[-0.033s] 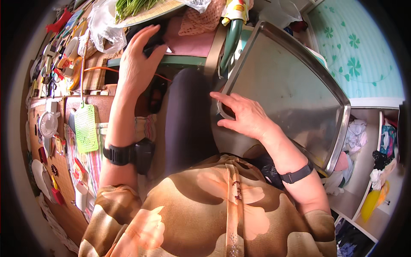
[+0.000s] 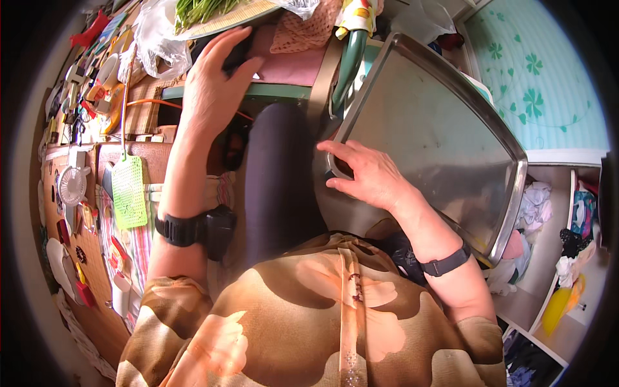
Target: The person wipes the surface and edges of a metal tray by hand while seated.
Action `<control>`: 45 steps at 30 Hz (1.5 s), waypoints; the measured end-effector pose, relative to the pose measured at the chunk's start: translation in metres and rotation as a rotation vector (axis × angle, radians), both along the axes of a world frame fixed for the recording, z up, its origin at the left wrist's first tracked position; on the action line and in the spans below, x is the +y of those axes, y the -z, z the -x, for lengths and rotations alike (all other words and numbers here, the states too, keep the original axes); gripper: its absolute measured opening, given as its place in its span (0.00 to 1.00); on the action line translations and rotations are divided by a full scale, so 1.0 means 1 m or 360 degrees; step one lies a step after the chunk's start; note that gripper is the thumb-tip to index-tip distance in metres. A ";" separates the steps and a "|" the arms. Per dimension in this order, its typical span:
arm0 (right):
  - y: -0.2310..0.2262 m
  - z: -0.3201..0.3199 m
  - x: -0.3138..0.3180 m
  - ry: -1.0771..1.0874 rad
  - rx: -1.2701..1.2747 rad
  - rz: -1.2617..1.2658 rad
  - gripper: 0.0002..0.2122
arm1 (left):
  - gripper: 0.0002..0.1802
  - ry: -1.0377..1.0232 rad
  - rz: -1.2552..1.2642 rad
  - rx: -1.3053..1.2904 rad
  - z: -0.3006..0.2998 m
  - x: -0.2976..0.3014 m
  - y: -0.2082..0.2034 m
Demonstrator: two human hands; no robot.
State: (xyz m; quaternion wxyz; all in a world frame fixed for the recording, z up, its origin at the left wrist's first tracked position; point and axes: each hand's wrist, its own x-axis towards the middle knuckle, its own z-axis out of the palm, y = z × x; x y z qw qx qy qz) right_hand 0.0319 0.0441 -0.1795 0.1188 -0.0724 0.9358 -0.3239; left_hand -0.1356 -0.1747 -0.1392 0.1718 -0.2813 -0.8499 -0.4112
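My left hand (image 2: 214, 87) is raised at the upper left, fingers stretched out and thumb apart, with nothing seen in it. Behind its fingers lies a dark object (image 2: 238, 54), partly hidden, beside a pink cloth surface (image 2: 277, 61). At the left corner of a large rectangular metal tray (image 2: 438, 135) is my right hand (image 2: 373, 173). Its index finger and thumb are spread and reach over the rim there; whether they press on the metal is hard to see. The tray has a raised shiny rim and fills much of the right side.
Green stalks (image 2: 200, 13) lie on a round woven tray (image 2: 235, 24) at the top, next to a clear plastic bag (image 2: 158, 51). A green fly swatter (image 2: 129, 192) and small white fan (image 2: 73, 185) are at left. Clothes (image 2: 535, 203) fill shelves at right. My knee (image 2: 280, 168) is between my arms.
My left hand has shifted slightly up and to the right. The right hand and the metal tray stay in place.
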 end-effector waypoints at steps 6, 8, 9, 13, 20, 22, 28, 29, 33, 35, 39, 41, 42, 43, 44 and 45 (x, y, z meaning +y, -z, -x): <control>0.007 0.000 -0.002 -0.0041 0.0041 -0.0003 0.13 | 0.23 0.0401 -0.0116 0.0126 -0.017 0.067 0.014; 0.014 0.007 -0.006 -0.0005 0.0062 0.0106 0.09 | 0.24 0.0404 -0.0115 0.0053 -0.018 0.080 0.041; 0.018 0.006 -0.008 0.0019 0.0102 0.0254 0.07 | 0.24 0.0398 -0.0049 -0.0171 -0.025 0.083 0.044; 0.027 0.004 0.000 0.0090 -0.0021 0.0618 0.06 | 0.23 0.0480 -0.0153 -0.0242 -0.026 0.098 0.046; 0.016 0.004 0.015 0.0387 -0.0624 0.1215 0.09 | 0.13 0.0637 0.0128 -0.0406 -0.031 0.103 0.054; 0.008 0.006 0.001 0.0373 -0.0510 0.1225 0.10 | 0.14 0.0665 0.0234 -0.0424 -0.027 0.104 0.057; 0.016 0.003 0.005 0.0163 -0.0250 0.0803 0.10 | 0.14 0.0845 0.0052 -0.0214 -0.048 0.140 0.082; 0.015 0.004 0.005 0.0147 -0.0243 0.0804 0.10 | 0.14 0.0831 0.0055 -0.0203 -0.046 0.138 0.088; 0.019 -0.002 0.012 -0.0013 -0.0323 0.0846 0.05 | 0.16 0.0857 0.0090 -0.0236 -0.042 0.135 0.087; 0.019 -0.005 0.023 -0.0053 -0.0385 0.0859 0.07 | 0.16 0.0931 0.0121 -0.0443 -0.041 0.137 0.076; 0.013 -0.002 0.008 0.0065 -0.0400 0.0906 0.08 | 0.15 0.0906 0.0066 -0.0378 -0.038 0.137 0.076; 0.017 0.000 0.009 0.0012 -0.0317 0.0834 0.08 | 0.14 0.0804 0.0099 -0.0532 -0.038 0.143 0.072; 0.018 0.000 0.009 -0.0054 -0.0241 0.0767 0.09 | 0.14 0.0802 0.0097 -0.0535 -0.038 0.143 0.073; 0.016 -0.003 0.009 -0.0056 -0.0245 0.0766 0.09 | 0.14 0.0798 0.0097 -0.0513 -0.038 0.141 0.073; 0.011 -0.008 0.010 -0.0062 -0.0224 0.0622 0.09 | 0.14 0.0793 0.0096 -0.0490 -0.039 0.140 0.073; 0.008 -0.010 0.011 -0.0079 -0.0199 0.0486 0.08 | 0.14 0.0778 0.0101 -0.0491 -0.038 0.137 0.069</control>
